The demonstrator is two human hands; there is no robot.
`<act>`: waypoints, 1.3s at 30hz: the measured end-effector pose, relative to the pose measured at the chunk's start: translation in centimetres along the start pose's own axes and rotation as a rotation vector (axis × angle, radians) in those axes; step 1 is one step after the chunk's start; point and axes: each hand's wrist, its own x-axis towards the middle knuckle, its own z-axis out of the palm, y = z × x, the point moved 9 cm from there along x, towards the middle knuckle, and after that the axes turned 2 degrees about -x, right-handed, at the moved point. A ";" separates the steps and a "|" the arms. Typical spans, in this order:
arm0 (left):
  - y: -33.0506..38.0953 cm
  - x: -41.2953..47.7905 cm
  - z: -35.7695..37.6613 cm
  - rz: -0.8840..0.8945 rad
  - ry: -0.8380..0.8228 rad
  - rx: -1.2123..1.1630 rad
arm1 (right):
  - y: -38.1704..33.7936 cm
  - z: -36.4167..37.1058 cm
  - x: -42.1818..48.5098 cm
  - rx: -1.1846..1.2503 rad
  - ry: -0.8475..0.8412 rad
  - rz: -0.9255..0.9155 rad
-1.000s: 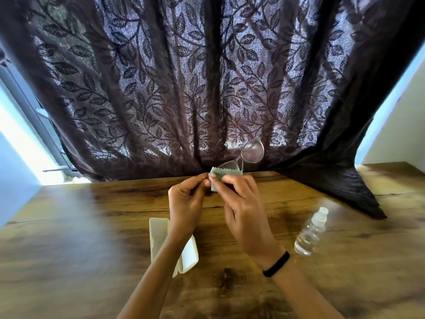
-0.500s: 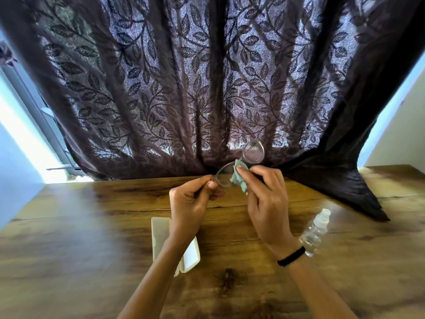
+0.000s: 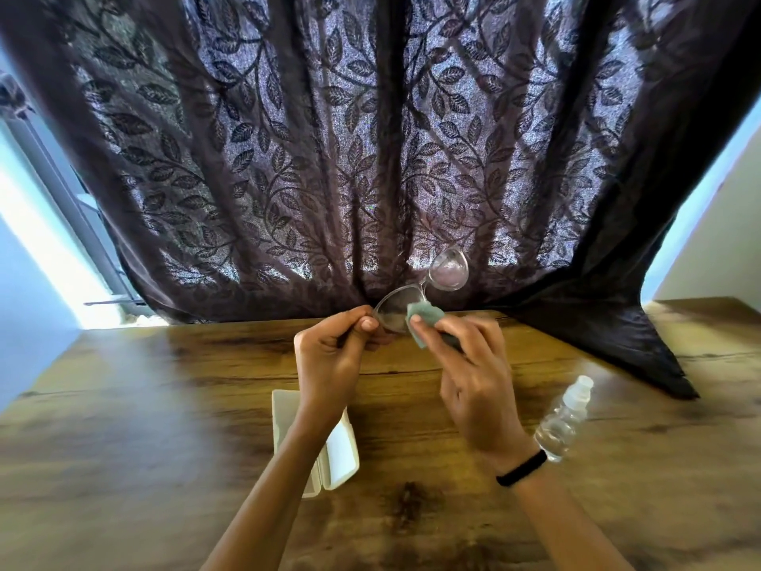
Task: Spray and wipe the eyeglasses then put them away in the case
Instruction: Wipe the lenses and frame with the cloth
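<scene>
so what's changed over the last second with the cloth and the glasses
The right hand slid the green cloth off the near lens, now uncovered, toward the bridge of the eyeglasses. The left hand keeps its pinch on the frame's end. The open case and spray bottle lie untouched on the table.

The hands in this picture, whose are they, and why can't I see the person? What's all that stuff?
The camera sits on the person's head and looks down, so you see only their arms. The left hand pinches the glasses at one end. The right hand rubs a lens with a small green cloth. On the wooden table lie an open white case, partly under the left arm, and a clear spray bottle, lying tilted. Behind hangs a dark leafy curtain.
</scene>
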 end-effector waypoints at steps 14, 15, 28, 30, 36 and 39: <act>0.7 0.9 -0.4 0.036 -0.004 0.046 | 3.0 -0.9 -1.0 0.286 0.100 0.352; 0.7 0.8 -0.6 0.041 -0.006 0.054 | 3.4 -1.6 -1.1 0.301 0.138 0.382; 0.7 -0.3 -0.4 0.050 -0.078 0.061 | 5.9 -2.6 2.6 0.238 0.158 0.412; 0.8 -0.2 -0.4 0.047 -0.067 0.052 | 4.5 -2.1 2.4 0.191 0.145 0.345; 1.1 -0.1 -0.3 0.043 -0.044 0.050 | 1.6 -0.1 1.4 0.140 0.020 0.160; 0.8 -0.2 -0.2 0.044 -0.064 0.080 | 2.5 -0.2 1.5 0.144 0.051 0.194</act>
